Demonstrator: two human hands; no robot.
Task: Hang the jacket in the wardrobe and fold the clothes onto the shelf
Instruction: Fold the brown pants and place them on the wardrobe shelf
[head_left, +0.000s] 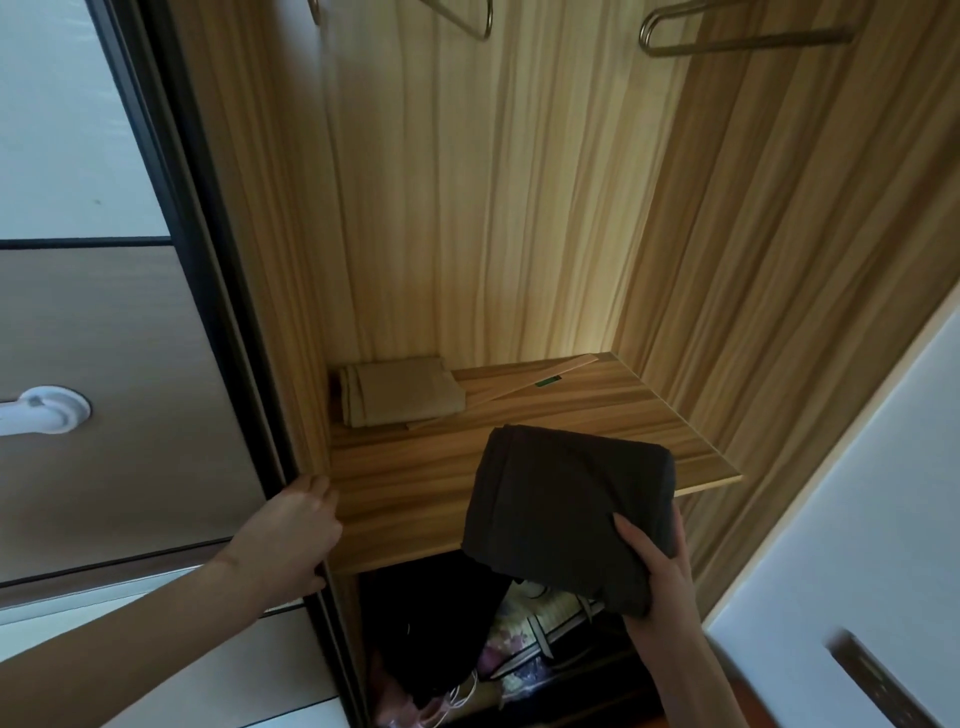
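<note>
We extend our left hand (291, 525) forward and to the left, forearm angled up from the lower left corner, its grip curled round the front edge of the dark-framed sliding door (228, 312) just beside the shelf corner. Our right hand (657, 564) reaches up from the lower right, thumb laid on top and fingers wrapped under the near right corner of one folded dark grey garment (566, 514), gripping it. That garment is tilted, its far end over the front right part of the wooden shelf (395, 488), its near end overhanging the edge. One folded tan garment (400, 392) lies flat at the back left of the shelf, well apart from the dark one. One loose wooden strip (519, 389) lies diagonally behind it. We count three metal hangers (737, 36) partly visible overhead. Below the shelf sit dark and patterned items (519, 644), too shadowed to count.
</note>
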